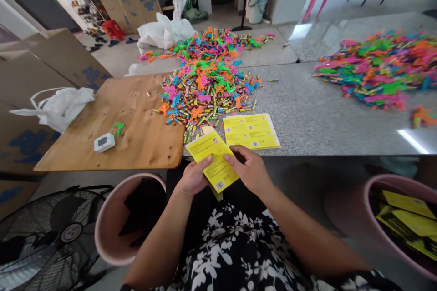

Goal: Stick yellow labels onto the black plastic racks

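A yellow printed card (212,160) with a barcode is held between my two hands, tilted over my lap at the table's front edge. My left hand (195,176) grips its left side, thumb on top and fingers underneath. My right hand (251,169) pinches its right edge, the thumb lying on the printed face. Just beyond, yellow printed sheets (251,132) lie flat on the grey stone table (303,134). Past them spreads a heap of colourful small plastic pieces and little wrapped tubes (208,82).
On the wooden board (136,122) at left sit a white device (104,142), a green plastic piece (119,128) and a white bag (64,107). Another colourful pile (378,70) lies right. Pink bins (105,236) stand both sides below; the right bin (370,200) holds yellow cards. A fan (64,232) stands lower left.
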### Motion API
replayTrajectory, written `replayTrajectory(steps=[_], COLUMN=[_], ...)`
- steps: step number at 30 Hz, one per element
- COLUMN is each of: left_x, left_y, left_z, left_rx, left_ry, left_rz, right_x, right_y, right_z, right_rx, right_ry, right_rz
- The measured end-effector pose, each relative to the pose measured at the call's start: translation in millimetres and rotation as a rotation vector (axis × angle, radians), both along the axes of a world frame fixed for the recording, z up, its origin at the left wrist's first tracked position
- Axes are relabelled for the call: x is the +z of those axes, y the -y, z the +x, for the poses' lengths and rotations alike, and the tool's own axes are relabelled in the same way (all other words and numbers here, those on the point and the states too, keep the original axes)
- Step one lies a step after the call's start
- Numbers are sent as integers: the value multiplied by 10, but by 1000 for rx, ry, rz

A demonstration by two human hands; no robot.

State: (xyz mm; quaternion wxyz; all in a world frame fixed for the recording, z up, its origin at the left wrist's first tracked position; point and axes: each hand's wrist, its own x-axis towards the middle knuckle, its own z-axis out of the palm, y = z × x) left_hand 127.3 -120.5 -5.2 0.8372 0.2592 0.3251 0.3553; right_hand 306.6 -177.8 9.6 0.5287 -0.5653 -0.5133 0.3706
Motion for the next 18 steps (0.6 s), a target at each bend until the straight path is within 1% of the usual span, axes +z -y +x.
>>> replayTrajectory(steps=[4,6,10,15,18], left_x=[56,64,47,61,85], left_y=[1,-10,-27,-48,-66], left_z=[18,24,33,56,75], left_rx=[3,3,-24,-89,-105], left_ry=[-13,-17,-47,-76,-78], left_rz=[21,27,27,35,60], right_x=[5,9,6,4,5], right_y=[2,14,10,-47,-90], right_z=[30,50,73,100,122], right_rx=[-11,-15,-22,-84,-71], right_ry=[23,-7,-126,-257,-466], right_rz=[39,12,-62,-154,-215])
